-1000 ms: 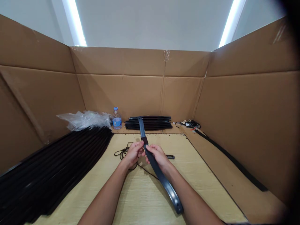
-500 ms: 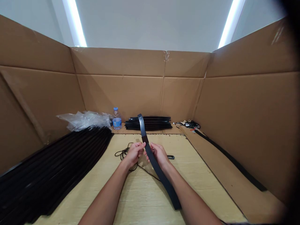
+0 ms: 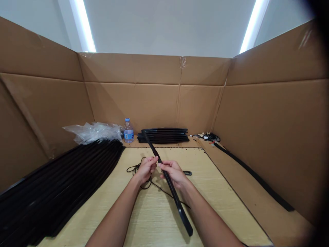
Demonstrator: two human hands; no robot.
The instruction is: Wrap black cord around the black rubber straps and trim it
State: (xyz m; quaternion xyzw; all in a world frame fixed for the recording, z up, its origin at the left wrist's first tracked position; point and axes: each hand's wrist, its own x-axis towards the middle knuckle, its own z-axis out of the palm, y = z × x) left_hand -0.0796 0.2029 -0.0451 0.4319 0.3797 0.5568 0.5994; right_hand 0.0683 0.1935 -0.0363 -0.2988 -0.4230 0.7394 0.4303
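Between my two hands a long black strip (image 3: 174, 192) is held edge-on, slanting from the far left down toward me at the right. My left hand (image 3: 147, 168) pinches it near a band around its middle. Just below that, my right hand (image 3: 173, 173) grips the strip between thumb and fingers. A thin black cord (image 3: 132, 168) lies loosely coiled on the table beside my left hand, and its end runs under the strip. Partly hidden behind my right hand is a small black object with a slot (image 3: 187, 173).
Many similar black strips (image 3: 64, 181) lie along the left, with clear plastic bags (image 3: 96, 132) behind. A water bottle (image 3: 128, 131) and a stack of black strips (image 3: 167, 135) are at the back. One strip (image 3: 253, 175) lies at right near tangled cords (image 3: 210, 137). Cardboard walls (image 3: 154, 99) enclose the table.
The strip has turned about its length, from showing its broad flat face to showing its narrow edge. My right thumb now lies over it. Both hands stay in nearly the same place.
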